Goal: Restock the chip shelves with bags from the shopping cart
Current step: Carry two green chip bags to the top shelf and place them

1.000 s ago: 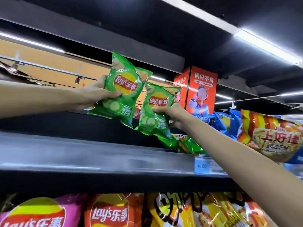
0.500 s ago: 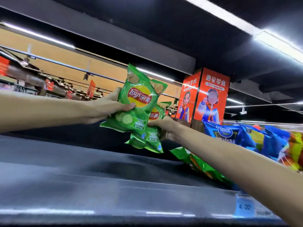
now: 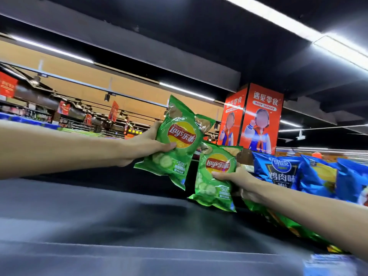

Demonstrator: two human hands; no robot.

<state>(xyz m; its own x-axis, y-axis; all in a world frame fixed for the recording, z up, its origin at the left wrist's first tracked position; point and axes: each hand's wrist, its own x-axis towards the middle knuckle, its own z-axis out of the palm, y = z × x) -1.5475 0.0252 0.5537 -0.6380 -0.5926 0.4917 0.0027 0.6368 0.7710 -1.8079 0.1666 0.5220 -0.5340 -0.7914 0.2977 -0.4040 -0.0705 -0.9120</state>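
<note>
Dark grey metal shelf [image 3: 99, 226] spans the lower view, with glossy blue chip bags [image 3: 282, 172] standing at its right. Above it, the left hand [image 3: 145, 144] grips one green Lay's bag [image 3: 179, 142] held aloft, while the right hand [image 3: 239, 182] grips a second green Lay's bag [image 3: 215, 180] lower, near the shelf surface.

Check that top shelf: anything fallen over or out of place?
One thing: a green bag lies flat on the shelf under the right forearm, while the blue bags stand upright. The bags in the left hand and right hand look intact.
</note>
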